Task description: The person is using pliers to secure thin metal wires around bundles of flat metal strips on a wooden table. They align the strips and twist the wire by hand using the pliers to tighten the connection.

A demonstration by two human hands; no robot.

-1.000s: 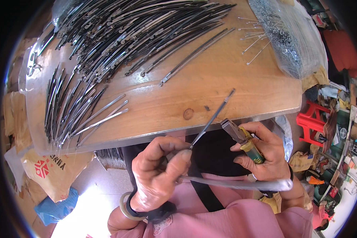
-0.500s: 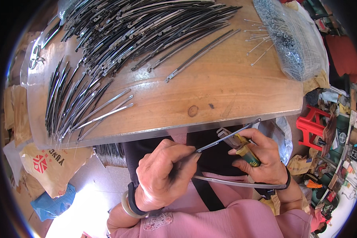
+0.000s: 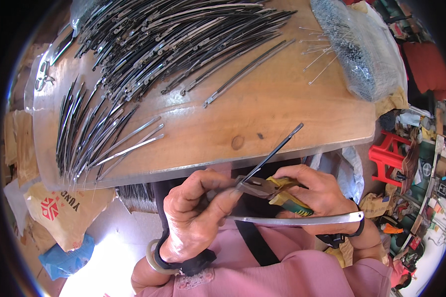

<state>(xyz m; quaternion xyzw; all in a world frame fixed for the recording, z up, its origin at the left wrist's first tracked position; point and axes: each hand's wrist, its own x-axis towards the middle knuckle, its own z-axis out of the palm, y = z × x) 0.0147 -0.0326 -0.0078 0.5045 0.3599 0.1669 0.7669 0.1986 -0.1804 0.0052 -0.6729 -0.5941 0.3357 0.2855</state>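
My left hand [image 3: 195,213] pinches a narrow dark metal strip [image 3: 275,153] near its lower end, and the strip slants up to the right over the table edge. A longer silver strip [image 3: 295,221] runs from the same hand across my right wrist. Whether the two strips are joined is hidden by the fingers. My right hand [image 3: 319,195] is closed around yellow-and-green-handled pliers [image 3: 257,188]. Their jaws are at the dark strip, beside my left fingertips. Whether they bite on it I cannot tell.
A large heap of dark metal strips [image 3: 168,49] covers the far table. A smaller bunch [image 3: 96,133] fans out at left. Thin looped pins [image 3: 317,49] spill from a plastic bag [image 3: 354,54] at right. A red stool [image 3: 387,154] and printed paper sack [image 3: 59,213] flank the table.
The pliers have moved left and down, from around the strip's middle to beside my left fingertips. The dark strip has tilted more steeply, and the silver strip lies more level.
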